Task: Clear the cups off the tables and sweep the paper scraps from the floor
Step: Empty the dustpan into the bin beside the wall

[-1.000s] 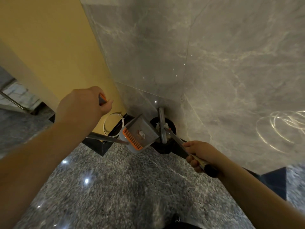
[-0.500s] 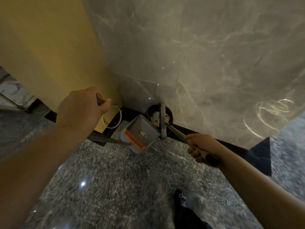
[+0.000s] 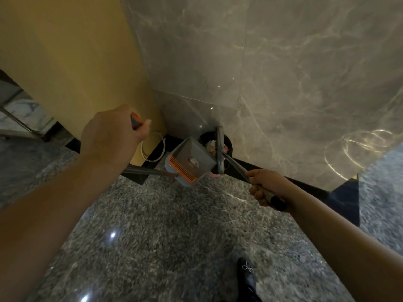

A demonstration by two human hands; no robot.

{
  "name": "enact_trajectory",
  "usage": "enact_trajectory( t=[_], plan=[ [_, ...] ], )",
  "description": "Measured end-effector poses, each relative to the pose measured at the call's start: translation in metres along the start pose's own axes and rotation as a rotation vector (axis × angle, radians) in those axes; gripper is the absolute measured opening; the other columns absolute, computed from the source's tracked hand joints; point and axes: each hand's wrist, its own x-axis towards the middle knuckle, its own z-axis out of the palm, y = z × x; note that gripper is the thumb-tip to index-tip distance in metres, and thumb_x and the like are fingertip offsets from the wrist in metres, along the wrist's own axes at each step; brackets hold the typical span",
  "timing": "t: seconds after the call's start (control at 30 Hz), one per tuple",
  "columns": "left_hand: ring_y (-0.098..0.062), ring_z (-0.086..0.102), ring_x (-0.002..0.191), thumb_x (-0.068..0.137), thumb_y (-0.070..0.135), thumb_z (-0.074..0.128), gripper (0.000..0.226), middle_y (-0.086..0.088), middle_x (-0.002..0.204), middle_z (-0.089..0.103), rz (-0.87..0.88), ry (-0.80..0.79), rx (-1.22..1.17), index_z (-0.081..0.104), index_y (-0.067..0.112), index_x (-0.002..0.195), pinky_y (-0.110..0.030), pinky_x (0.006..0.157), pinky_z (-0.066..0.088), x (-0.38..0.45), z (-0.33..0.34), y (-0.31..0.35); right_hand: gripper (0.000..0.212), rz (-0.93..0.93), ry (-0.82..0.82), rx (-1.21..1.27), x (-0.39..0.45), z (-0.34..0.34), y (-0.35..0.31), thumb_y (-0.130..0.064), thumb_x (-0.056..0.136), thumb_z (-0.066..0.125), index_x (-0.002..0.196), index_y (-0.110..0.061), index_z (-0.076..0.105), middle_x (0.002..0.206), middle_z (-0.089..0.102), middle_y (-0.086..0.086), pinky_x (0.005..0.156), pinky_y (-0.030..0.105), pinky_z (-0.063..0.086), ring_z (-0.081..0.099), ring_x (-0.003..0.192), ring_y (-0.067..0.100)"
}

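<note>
I see no brand, label or writing that I can read anywhere. The grey marble wall [image 3: 283, 73] fills the top right and meets the yellow wall [image 3: 72, 62] in a corner, with a dark skirting [image 3: 283, 177] running along the foot of both. The speckled stone floor [image 3: 163, 225] lies open from that corner down to my black shoe [image 3: 246, 277] at the bottom edge.

Since half a second ago my view has tipped up slightly, so more floor shows below the hands and the shoe sits lower; the hands and tools have kept their arrangement.

My left hand [image 3: 111, 134] is curled round the orange-tipped top of the dustpan handle [image 3: 135, 122]. The grey dustpan [image 3: 187, 162], with its orange comb edge, is tilted at the mouth of a black bin [image 3: 226, 144] set right in the wall corner, touching its rim. A paper scrap [image 3: 193, 160] lies in the pan, and white scraps [image 3: 210, 144] show inside the bin.

My right hand [image 3: 268, 186] grips the broom handle [image 3: 235, 165], fingers wrapped round it; the broom head [image 3: 219, 153] stands against the pan's far edge. A white ring [image 3: 152, 147] sits just left of the pan at the yellow wall's foot.
</note>
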Motion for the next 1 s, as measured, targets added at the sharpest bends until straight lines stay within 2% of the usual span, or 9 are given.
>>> enact_trajectory(
  t=[0.4, 0.63, 0.77, 1.0],
  plan=[
    [-0.032, 0.058, 0.066, 0.094, 0.043, 0.060, 0.036, -0.012, 0.076, 0.065, -0.080, 0.038, 0.037, 0.061, 0.007, 0.089, -0.046, 0.058, 0.051, 0.054, 0.043, 0.013, 0.024, -0.005, -0.119, -0.082, 0.010, -0.009, -0.043, -0.008, 0.099, 0.037, 0.110, -0.022, 0.053, 0.057, 0.052, 0.008, 0.035, 0.020, 0.034, 0.043, 0.035, 0.012],
    [-0.032, 0.057, 0.068, 0.093, 0.043, 0.059, 0.035, -0.011, 0.076, 0.064, -0.079, 0.052, 0.065, 0.062, 0.009, 0.092, -0.041, 0.057, 0.048, 0.078, 0.064, 0.015, 0.025, 0.020, -0.190, -0.038, 0.021, -0.013, -0.050, -0.007, 0.099, 0.039, 0.119, -0.019, 0.050, 0.056, 0.054, 0.008, 0.035, 0.019, 0.035, 0.044, 0.035, 0.012],
    [-0.025, 0.049, 0.065, 0.092, 0.043, 0.060, 0.032, -0.003, 0.071, 0.057, -0.103, 0.056, 0.049, 0.061, 0.011, 0.090, -0.033, 0.057, 0.038, 0.084, 0.067, 0.007, 0.023, 0.020, -0.178, -0.063, 0.028, -0.021, -0.055, -0.009, 0.099, 0.040, 0.113, -0.021, 0.053, 0.055, 0.055, 0.007, 0.036, 0.020, 0.036, 0.045, 0.036, 0.013],
    [-0.020, 0.048, 0.059, 0.091, 0.045, 0.062, 0.033, 0.007, 0.061, 0.048, -0.120, 0.052, 0.053, 0.061, 0.012, 0.086, -0.027, 0.050, 0.030, 0.077, 0.060, -0.002, 0.021, 0.031, -0.113, -0.064, 0.040, -0.035, -0.062, -0.009, 0.099, 0.040, 0.111, -0.019, 0.054, 0.053, 0.055, 0.007, 0.035, 0.021, 0.036, 0.044, 0.035, 0.013]
  ],
)
